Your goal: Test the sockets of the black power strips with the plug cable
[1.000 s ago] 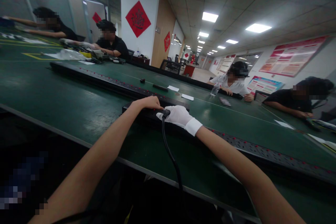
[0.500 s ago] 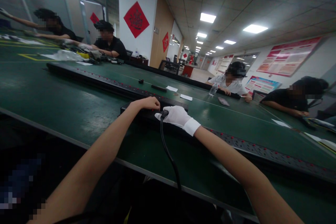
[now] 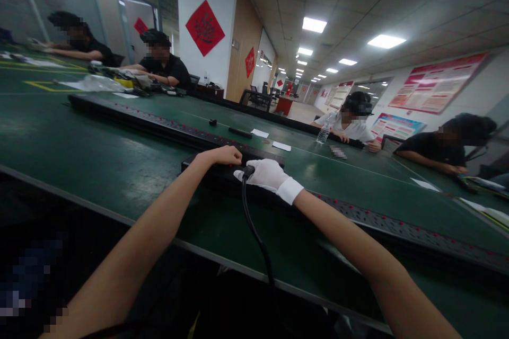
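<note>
A black power plug [image 3: 248, 172] is pinched in the fingers of my right hand [image 3: 268, 175], which wears a white glove. Its black cable [image 3: 254, 230] hangs down over the table's front edge. My left hand [image 3: 227, 155] is bare and closed, resting on a short black bar [image 3: 217, 172] just left of the glove. Whether those curled fingers grip anything is hidden. Behind my hands runs a long black strip [image 3: 159, 123] dotted with red spots, and a similar strip [image 3: 382, 220] extends to the right.
The green table [image 3: 99, 159] bears a small black piece [image 3: 213, 122], a black rod [image 3: 240, 132], white papers [image 3: 282, 146] and a water bottle [image 3: 323, 133]. Parts and plastic wrap [image 3: 99, 83] lie far left. Co-workers sit along the far side and at the right.
Both my hands and the plug stay in place, with a very slight view shift. At far left, a co-worker's outstretched arm has come down to the table.
</note>
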A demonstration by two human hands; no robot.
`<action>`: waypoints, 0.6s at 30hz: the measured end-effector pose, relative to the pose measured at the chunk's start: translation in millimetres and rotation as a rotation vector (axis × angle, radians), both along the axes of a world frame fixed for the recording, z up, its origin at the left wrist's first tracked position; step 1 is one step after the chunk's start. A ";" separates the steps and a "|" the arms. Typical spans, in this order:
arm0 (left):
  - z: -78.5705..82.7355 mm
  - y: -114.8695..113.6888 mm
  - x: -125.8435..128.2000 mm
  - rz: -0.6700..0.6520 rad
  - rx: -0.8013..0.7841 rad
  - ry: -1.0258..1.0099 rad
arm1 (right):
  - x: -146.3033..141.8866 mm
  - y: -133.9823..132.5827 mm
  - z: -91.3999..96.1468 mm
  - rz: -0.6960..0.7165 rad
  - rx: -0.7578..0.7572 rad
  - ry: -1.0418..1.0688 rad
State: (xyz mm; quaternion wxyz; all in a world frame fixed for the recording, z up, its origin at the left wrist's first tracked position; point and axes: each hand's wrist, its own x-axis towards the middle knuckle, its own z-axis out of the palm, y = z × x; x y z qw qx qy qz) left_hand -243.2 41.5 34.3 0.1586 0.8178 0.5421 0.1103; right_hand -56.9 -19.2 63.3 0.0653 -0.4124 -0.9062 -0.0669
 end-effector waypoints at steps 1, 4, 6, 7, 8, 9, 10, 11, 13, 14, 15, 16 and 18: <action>0.2 -0.2 0.1 0.002 0.002 0.001 | 0.2 0.9 -0.6 0.009 0.008 0.005; 0.1 0.0 0.0 0.000 0.005 0.008 | 0.7 2.9 -2.1 0.017 0.014 0.008; -0.2 0.4 -0.4 -0.008 0.011 0.006 | 0.9 3.1 -2.4 0.014 0.014 0.003; -0.3 0.5 -0.6 -0.012 0.012 0.002 | 0.9 2.9 -2.5 0.014 0.016 0.003; -0.5 0.6 -0.8 -0.013 0.013 -0.002 | 1.0 2.8 -2.5 0.015 0.018 0.005; -0.6 0.6 -0.9 -0.013 0.012 -0.004 | 1.0 2.6 -2.6 0.015 0.020 0.009; -0.7 0.6 -1.1 -0.011 0.010 -0.005 | 1.0 2.6 -2.7 0.013 0.019 0.011; -0.8 0.7 -1.2 -0.009 0.009 -0.005 | 1.1 2.8 -2.8 0.012 0.018 0.014; -1.1 0.8 -1.4 -0.009 0.008 -0.006 | 1.2 3.4 -3.2 0.014 0.018 0.017; -1.3 1.0 -1.5 -0.011 0.010 -0.008 | 1.2 3.7 -3.3 0.018 0.020 0.020; -1.5 1.2 -1.6 -0.014 0.013 -0.012 | 1.3 3.9 -3.4 0.023 0.022 0.022; -1.6 1.5 -1.7 -0.016 0.016 -0.016 | 1.4 4.0 -3.4 0.028 0.024 0.023; -2.0 2.3 -2.0 -0.018 0.016 -0.023 | 1.5 3.6 -3.1 0.033 0.028 0.021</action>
